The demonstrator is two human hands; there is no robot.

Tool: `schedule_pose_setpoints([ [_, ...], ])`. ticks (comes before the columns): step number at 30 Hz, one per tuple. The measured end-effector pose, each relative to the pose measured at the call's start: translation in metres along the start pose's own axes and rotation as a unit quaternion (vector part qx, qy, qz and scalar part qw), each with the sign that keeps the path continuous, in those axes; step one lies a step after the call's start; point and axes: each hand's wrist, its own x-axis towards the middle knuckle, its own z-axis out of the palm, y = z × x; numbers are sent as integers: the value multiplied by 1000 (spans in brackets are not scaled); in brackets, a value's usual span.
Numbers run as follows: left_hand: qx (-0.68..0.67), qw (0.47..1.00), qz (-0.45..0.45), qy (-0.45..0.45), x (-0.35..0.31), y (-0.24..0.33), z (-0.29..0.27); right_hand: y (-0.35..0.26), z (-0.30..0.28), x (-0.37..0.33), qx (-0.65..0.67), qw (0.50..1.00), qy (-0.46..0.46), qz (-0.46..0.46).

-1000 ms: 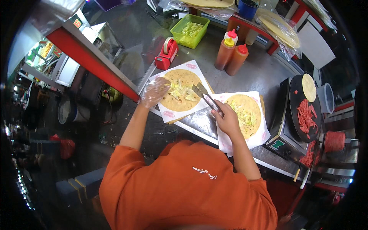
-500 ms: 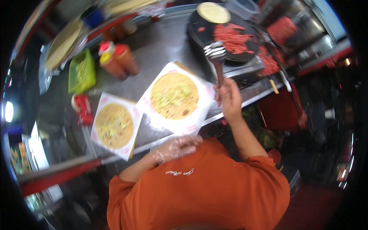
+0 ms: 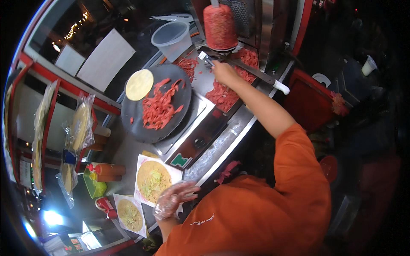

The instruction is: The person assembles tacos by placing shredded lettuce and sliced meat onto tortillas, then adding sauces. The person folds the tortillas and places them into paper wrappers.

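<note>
In the head view, the two hands work well apart. The right hand [image 3: 225,73] reaches over the steel tray [image 3: 203,80], fingers closed round a metal tool [image 3: 206,59] — tongs, I'd say, though the fist hides most of it, and I can't tell whether the tips grip anything. The left hand [image 3: 176,198], in a clear glove, is empty, fingers loosely spread beside the nearer flatbread [image 3: 153,182]; whether it touches the paper I can't tell.

It strikes me as partway done: the nearer flatbread and the farther flatbread [image 3: 129,216] lie open on paper by the counter's edge, already dressed with pale green shreds, but I see no meat on them and neither is folded.

Counting up: two flatbreads on paper, a plain third flatbread [image 3: 139,84] on the one black griddle [image 3: 157,136] next to one pile of red strips [image 3: 159,107], one meat cone [image 3: 220,28], one white-handled knife [image 3: 280,87], one clear tub [image 3: 171,39], one green basket [image 3: 96,188].
</note>
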Motion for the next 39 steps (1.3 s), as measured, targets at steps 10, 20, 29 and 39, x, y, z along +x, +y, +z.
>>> schedule_pose_setpoints([
  [10,174,978,-41,107,39,40,37,-63,66,56,9,995,-48,-88],
  [20,141,946,-5,293,-27,-19,9,-42,70,76,-27,975,-103,-193],
  [29,72,648,248,717,-160,-116,-141,-72,-40,51,74,984,-22,-160],
  [39,603,626,-89,486,-84,-93,-153,-244,30,-192,15,826,-249,-505],
])
